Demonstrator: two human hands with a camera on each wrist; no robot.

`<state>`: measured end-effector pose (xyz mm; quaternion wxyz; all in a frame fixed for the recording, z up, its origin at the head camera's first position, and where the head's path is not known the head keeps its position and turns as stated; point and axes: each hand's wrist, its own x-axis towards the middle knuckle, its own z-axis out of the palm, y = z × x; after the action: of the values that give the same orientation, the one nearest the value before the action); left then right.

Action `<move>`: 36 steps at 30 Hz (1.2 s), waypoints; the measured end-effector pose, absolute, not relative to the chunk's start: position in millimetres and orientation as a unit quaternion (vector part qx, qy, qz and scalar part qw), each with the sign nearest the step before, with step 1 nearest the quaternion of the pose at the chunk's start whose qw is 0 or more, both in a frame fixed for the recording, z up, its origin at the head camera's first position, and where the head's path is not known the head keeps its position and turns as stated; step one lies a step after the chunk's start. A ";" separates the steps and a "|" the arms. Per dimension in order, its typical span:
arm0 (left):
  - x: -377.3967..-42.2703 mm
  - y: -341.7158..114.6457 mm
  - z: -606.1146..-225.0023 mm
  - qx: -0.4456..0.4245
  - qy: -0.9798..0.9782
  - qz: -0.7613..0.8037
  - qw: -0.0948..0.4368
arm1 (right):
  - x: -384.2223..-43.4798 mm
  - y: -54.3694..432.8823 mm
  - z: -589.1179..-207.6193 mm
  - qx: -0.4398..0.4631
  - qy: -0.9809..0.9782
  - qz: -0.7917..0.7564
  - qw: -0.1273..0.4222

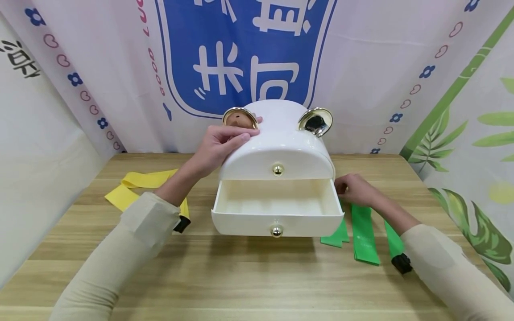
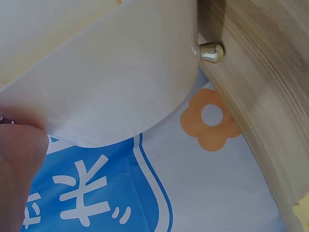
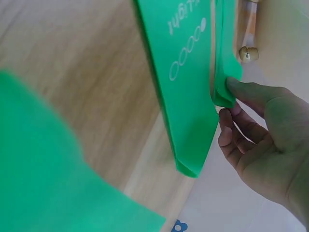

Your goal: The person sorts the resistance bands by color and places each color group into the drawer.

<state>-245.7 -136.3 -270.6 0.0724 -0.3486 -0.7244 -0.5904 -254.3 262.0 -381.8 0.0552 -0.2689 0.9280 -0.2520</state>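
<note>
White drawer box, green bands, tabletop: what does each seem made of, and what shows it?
The white drawer box looks like glossy plastic: highlights on its smooth curves. The green bands are probably matte rubber or latex: thin, flexible, folded strips. The tabletop has a satin wood look: visible grain, though it could be printed laminate.

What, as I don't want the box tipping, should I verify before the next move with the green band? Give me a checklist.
1. Box steadied: ok, the left hand rests on it beside the left ear.
2. Green band gripped: ok, the right hand pinches it.
3. Upper drawer shut: ok.
4. Lower drawer shut: not ok, it stands pulled out.
5. All the box's feet on the table: cannot tell, not all of them show.
</note>
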 end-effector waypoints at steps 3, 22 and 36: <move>-246.0 -135.8 -270.6 -0.346 -0.726 -0.590 0.072 | -255.0 262.2 -380.4 -0.265 0.929 -0.248 0.067; -246.0 -134.7 -268.0 -0.354 -0.720 -0.592 0.080 | -237.4 268.7 -334.1 -0.210 0.918 -0.331 0.062; -244.7 -134.8 -269.1 -0.348 -0.724 -0.590 0.082 | -219.4 270.2 -295.5 -0.220 0.895 -0.388 -0.005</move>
<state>-244.7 -134.8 -269.1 0.0819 -0.3484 -0.7238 -0.5899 -219.4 270.2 -295.5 -0.0047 -0.2203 0.8950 -0.3877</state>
